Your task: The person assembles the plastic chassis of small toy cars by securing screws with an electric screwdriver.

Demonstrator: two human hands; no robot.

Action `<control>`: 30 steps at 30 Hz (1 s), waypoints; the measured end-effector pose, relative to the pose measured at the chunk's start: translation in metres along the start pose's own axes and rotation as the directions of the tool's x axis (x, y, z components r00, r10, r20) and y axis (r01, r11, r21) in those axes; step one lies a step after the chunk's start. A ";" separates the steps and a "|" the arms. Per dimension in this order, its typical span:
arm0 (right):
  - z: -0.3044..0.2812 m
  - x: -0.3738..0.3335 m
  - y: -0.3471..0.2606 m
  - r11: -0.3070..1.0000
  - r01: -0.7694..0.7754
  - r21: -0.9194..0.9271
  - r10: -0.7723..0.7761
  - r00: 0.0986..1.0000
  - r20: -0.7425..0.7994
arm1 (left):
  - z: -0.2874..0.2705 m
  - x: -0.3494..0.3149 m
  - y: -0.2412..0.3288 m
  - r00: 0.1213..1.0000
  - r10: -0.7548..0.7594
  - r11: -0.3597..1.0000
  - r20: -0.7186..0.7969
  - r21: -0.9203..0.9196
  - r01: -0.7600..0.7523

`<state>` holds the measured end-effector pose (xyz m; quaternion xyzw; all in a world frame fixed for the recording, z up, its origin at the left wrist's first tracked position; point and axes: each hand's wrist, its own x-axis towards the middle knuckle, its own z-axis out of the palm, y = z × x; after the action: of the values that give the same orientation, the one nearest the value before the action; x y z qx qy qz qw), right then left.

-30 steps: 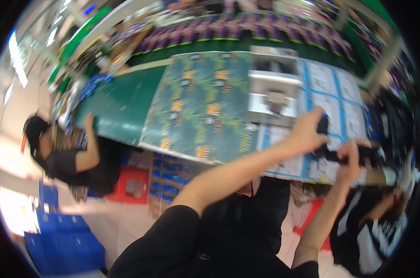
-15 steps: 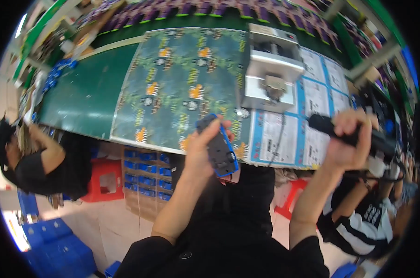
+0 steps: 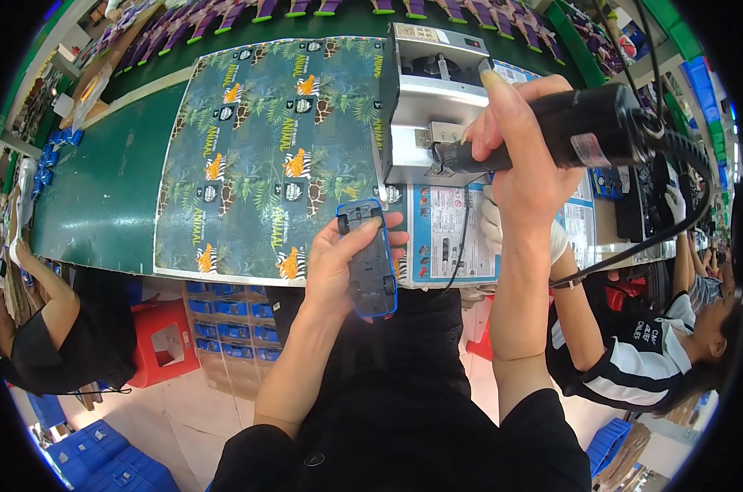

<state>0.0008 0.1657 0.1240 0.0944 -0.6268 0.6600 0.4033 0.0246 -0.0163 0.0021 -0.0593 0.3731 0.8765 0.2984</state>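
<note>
My left hand (image 3: pixel 332 261) grips a blue toy car (image 3: pixel 371 275) turned over, with its black underside and wheels facing up. The thumb presses on the underside and the fingers wrap behind it. It hangs by the table's front edge. My right hand (image 3: pixel 529 168) is closed round a black electric screwdriver (image 3: pixel 589 131) held nearly level, its cable running off behind. The nose of the screwdriver points left, at the small metal block on the front of a silver screw feeder (image 3: pixel 420 105). Whether its tip touches the block I cannot tell.
Printed animal-pattern sheets (image 3: pixel 256 156) cover the green table (image 3: pixel 100 189); blue-and-white sheets (image 3: pixel 441 238) lie under the feeder. On the right, a co-worker's white-gloved hand (image 3: pixel 558 239) is near my forearm. Another person (image 3: pixel 47 328) works at left. A red stool (image 3: pixel 164 340) stands below.
My right hand has swung left with the screwdriver, from the right side to the feeder. In my left hand the toy car has turned so its underside faces up more squarely.
</note>
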 end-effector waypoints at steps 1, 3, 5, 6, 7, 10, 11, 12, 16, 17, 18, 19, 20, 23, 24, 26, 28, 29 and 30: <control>0.000 0.002 0.001 1.000 -0.023 0.003 0.023 1.000 -0.003 | -0.001 0.001 0.000 1.000 0.001 1.000 -0.002 0.007 -0.001; 0.001 0.005 0.000 0.998 -0.064 0.003 0.064 0.998 0.001 | 0.001 0.001 -0.001 1.000 0.010 1.000 -0.001 0.027 -0.010; 0.004 0.006 -0.003 0.994 -0.076 -0.080 0.079 0.996 0.038 | 0.001 0.001 -0.003 1.000 0.021 0.999 -0.002 0.045 -0.021; 0.005 0.007 -0.005 0.983 -0.085 -0.165 0.097 0.993 0.068 | 0.000 0.001 -0.003 1.000 0.027 0.999 0.008 0.041 -0.028; 0.006 0.006 -0.009 0.983 -0.081 -0.163 0.094 0.993 0.075 | 0.000 0.001 -0.003 0.999 0.034 0.999 0.018 0.036 -0.034; -0.005 -0.012 -0.021 0.959 -0.265 0.099 0.253 0.960 0.122 | 0.001 -0.002 -0.002 0.999 0.018 0.995 0.036 0.095 -0.021; -0.010 -0.020 -0.023 0.954 -0.213 0.209 0.181 0.970 0.162 | 0.008 -0.004 -0.003 0.997 0.076 0.992 0.011 0.105 -0.076; -0.012 -0.026 -0.028 0.936 -0.161 0.314 0.106 0.977 0.186 | 0.008 -0.004 -0.004 0.997 0.078 0.992 0.006 0.099 -0.078; -0.006 -0.044 -0.041 0.896 -0.120 0.428 0.012 0.969 0.247 | 0.010 -0.005 -0.007 0.993 0.086 0.980 0.086 0.171 -0.099; -0.003 -0.047 -0.041 0.902 -0.130 0.411 0.027 0.969 0.247 | 0.011 -0.006 -0.008 0.991 0.094 0.978 0.098 0.175 -0.110; 0.000 -0.050 -0.039 0.905 -0.144 0.401 0.043 0.967 0.252 | 0.010 -0.007 -0.008 0.991 0.096 0.978 0.094 0.176 -0.111; 0.002 -0.053 -0.037 0.903 -0.147 0.404 0.043 0.966 0.253 | 0.010 -0.007 -0.010 0.989 0.120 0.973 0.089 0.185 -0.135; 0.004 -0.055 -0.035 0.901 -0.167 0.400 0.072 0.968 0.241 | 0.009 -0.007 -0.011 0.986 0.145 0.968 0.084 0.194 -0.159; 0.006 -0.059 -0.033 0.897 -0.194 0.396 0.119 0.971 0.207 | 0.014 -0.006 -0.013 0.985 0.151 0.970 0.081 0.178 -0.163; 0.007 -0.060 -0.032 0.892 -0.203 0.404 0.137 0.973 0.184 | 0.014 -0.006 -0.013 0.985 0.151 0.970 0.078 0.178 -0.163; 0.008 -0.063 -0.029 0.904 -0.219 0.367 0.153 0.967 0.203 | 0.015 -0.007 -0.013 0.982 0.170 0.958 0.082 0.219 -0.184; 0.010 -0.066 -0.028 0.915 -0.237 0.325 0.172 0.961 0.217 | 0.015 -0.008 -0.013 0.979 0.186 0.946 0.080 0.254 -0.201; 0.013 -0.066 -0.028 0.911 -0.251 0.329 0.180 0.956 0.232 | 0.016 -0.008 -0.013 0.975 0.206 0.932 0.082 0.288 -0.221; 0.014 -0.066 -0.028 0.906 -0.264 0.331 0.186 0.951 0.248 | 0.017 -0.008 -0.011 0.976 0.204 0.933 0.079 0.287 -0.218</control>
<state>0.0572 0.1223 0.1064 0.1626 -0.5409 0.7922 0.2313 0.0390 -0.0025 0.0096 0.0471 0.4959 0.8395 0.2171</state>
